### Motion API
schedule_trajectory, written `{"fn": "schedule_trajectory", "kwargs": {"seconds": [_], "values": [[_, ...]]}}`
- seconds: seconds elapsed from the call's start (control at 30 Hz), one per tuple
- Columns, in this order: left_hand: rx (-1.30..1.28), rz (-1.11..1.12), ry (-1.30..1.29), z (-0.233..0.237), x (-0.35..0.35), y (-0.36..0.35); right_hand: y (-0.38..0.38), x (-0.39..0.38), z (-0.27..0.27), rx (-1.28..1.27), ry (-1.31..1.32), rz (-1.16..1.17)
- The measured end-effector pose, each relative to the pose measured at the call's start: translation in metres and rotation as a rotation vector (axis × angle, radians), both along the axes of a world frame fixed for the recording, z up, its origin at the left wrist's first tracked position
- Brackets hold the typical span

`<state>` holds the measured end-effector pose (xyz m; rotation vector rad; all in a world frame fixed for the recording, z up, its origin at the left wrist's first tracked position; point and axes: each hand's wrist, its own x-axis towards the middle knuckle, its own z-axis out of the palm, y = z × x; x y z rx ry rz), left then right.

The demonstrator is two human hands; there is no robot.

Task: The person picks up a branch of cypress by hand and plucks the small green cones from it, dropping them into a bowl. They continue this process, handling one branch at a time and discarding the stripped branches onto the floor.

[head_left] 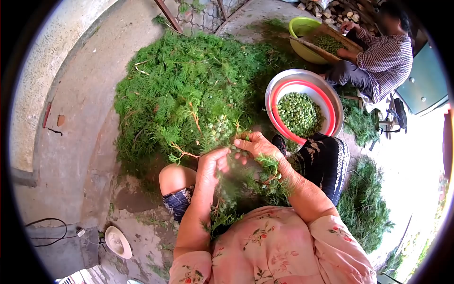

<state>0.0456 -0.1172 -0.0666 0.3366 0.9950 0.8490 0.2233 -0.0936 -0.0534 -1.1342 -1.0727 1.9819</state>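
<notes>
My left hand (213, 164) is closed around a leafy evergreen sprig (218, 130), cypress-like, with pale green cones clustered on it. Close beside it, my right hand (255, 146) pinches at the green cones (235, 150), its thumb and fingers pressed together. Part of what lies between the fingers is hidden. Another leafy branch (269, 177) hangs below my right wrist and over my lap. Just right of my hands stands a metal basin (336, 102), with a red-rimmed white bowl (279, 116) in it holding many picked green cones (299, 113).
A large heap of cut evergreen branches (165, 85) covers the floor ahead. At upper right a seated person (385, 57) holds a woven tray (350, 42) of cones over a yellow-green tub (298, 29). More branches (366, 203) lie at right. A straw-coloured hat (117, 241) is at lower left.
</notes>
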Motion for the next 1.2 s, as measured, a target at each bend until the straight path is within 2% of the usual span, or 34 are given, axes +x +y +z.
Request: {"fn": "schedule_trajectory", "kwargs": {"seconds": [0.17,0.23,0.33,0.43,0.57,0.6,0.7,0.73,0.83,0.9,0.93,1.03,1.13,1.2], "values": [[0.071,-0.078,0.208,-0.005,0.003,-0.005,0.0,0.004,0.004,0.1,-0.155,0.091],[0.097,-0.132,0.247,-0.007,0.002,-0.007,-0.003,0.004,-0.002,0.152,-0.147,0.049],[0.121,-0.195,0.261,-0.014,0.0,-0.01,-0.003,0.016,-0.009,0.037,-0.19,0.233],[0.166,-0.247,0.324,-0.014,-0.001,-0.013,-0.015,0.02,-0.015,-0.044,-0.106,0.208],[0.136,-0.348,0.361,-0.007,-0.002,-0.015,-0.015,0.033,0.002,-0.023,-0.181,0.433],[0.141,-0.376,0.366,-0.004,-0.003,-0.015,-0.018,0.032,0.0,0.035,-0.292,0.427],[0.209,-0.472,0.337,0.0,-0.003,-0.014,-0.02,0.039,0.012,0.004,-0.329,0.548],[0.308,-0.537,0.328,0.0,-0.003,-0.011,-0.02,0.042,0.012,0.008,-0.33,0.605],[0.268,-0.532,0.416,0.015,0.008,-0.016,-0.027,0.046,0.014,-0.04,-0.279,0.602],[0.338,-0.662,0.449,0.009,0.008,-0.009,-0.032,0.05,0.032,-0.072,-0.29,0.563],[0.348,-0.648,0.44,0.025,0.016,-0.011,-0.032,0.052,0.026,-0.088,-0.343,0.617],[0.366,-0.708,0.462,0.023,0.019,-0.012,-0.031,0.059,0.029,-0.124,-0.408,0.731],[0.322,-0.646,0.339,0.022,0.022,-0.015,-0.032,0.062,0.022,-0.172,-0.415,0.723],[0.308,-0.572,0.366,0.008,0.018,-0.015,-0.033,0.065,0.026,-0.152,-0.47,0.722]]}}
